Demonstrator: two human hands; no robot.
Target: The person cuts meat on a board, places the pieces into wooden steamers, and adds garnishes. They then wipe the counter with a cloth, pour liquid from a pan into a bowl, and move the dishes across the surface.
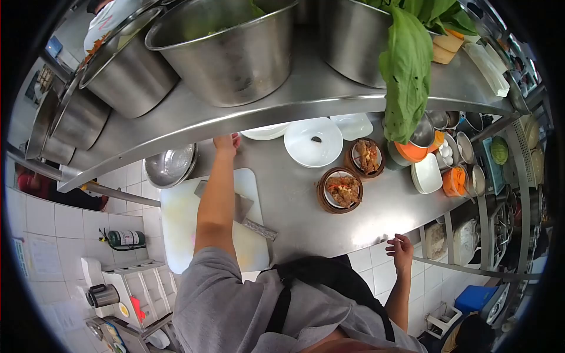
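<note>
My left hand (226, 142) reaches to the shelf's front edge beyond the white cutting board, its fingers curled and partly hidden; what they hold, if anything, cannot be made out. Beneath my left forearm, a cleaver (242, 207) lies on the cutting board (176, 206). My right hand (401, 247) hangs in the air off the counter's near edge, fingers loosely apart and holding nothing. Between the hands stand two round brown containers of food (343, 191) (366, 157). Behind them is a white plate (313, 143) with a small dark piece on it.
A steel shelf (259, 115) overhangs the counter, bearing large metal pots (229, 59) and leafy greens (406, 76) that droop over its edge. Metal bowls (169, 165) sit at the left. A white square dish (426, 174) and orange container (455, 181) stand right.
</note>
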